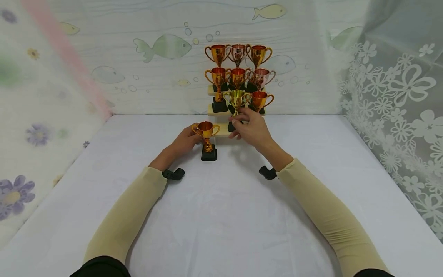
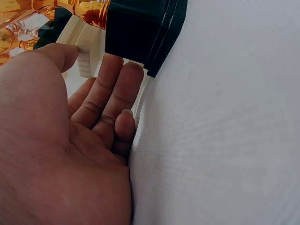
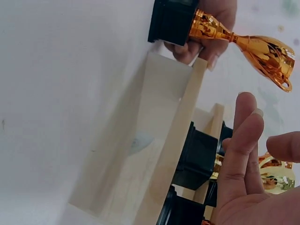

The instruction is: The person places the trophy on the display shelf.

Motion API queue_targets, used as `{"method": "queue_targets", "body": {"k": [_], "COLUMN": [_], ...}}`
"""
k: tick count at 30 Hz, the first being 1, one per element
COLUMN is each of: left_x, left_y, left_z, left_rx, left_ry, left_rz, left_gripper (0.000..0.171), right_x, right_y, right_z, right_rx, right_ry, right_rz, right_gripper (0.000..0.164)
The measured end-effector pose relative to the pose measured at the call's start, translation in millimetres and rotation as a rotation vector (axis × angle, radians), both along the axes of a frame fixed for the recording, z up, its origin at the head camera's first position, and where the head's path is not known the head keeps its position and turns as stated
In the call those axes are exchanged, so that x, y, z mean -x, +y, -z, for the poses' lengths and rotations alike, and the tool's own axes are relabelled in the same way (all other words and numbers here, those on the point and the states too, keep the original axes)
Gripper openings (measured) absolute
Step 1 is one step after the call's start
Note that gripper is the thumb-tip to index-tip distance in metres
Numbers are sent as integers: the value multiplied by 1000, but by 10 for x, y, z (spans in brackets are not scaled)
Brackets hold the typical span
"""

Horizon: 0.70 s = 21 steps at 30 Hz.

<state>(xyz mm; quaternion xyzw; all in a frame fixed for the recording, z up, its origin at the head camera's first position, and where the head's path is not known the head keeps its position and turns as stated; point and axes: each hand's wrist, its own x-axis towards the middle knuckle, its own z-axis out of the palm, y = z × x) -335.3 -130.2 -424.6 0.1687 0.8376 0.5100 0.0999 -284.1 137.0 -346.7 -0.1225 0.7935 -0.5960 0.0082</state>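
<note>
A gold-orange trophy cup (image 1: 206, 130) on a black base (image 3: 174, 22) stands upright before the left end of the tiered display stand (image 1: 221, 130). My left hand (image 1: 187, 140) is behind and left of it, gripping the stand's end with thumb above the board and fingers below, partly hidden by the trophy base. On the lowest tier stands a yellow-gold trophy cup (image 1: 237, 98). My right hand (image 1: 252, 129) is beside its stem, fingers extended and thumb apart, nothing between them in the right wrist view. Another orange trophy cup (image 1: 259, 100) stands to its right, its base hidden.
Several more trophies, among them a rose-gold cup (image 1: 238, 54), fill the upper tiers behind. A white cloth-covered table (image 1: 221, 215) extends in front of the stand. Patterned curtains (image 1: 159, 84) hang behind and on both sides.
</note>
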Motion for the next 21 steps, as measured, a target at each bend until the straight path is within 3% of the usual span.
{"method": "queue_targets", "body": {"k": [13, 21], "left_x": [11, -5], "left_y": [2, 2], "left_z": [-6, -3], "left_rx": [-3, 0], "left_ry": [18, 46], "left_rz": [14, 20], "left_gripper": [45, 42], "right_x": [-9, -67], "right_y": [-24, -70], "right_z": [33, 25], "right_rx": [6, -41], "right_ry": [14, 88], "right_rz": [-66, 34], "right_gripper": [74, 55]}}
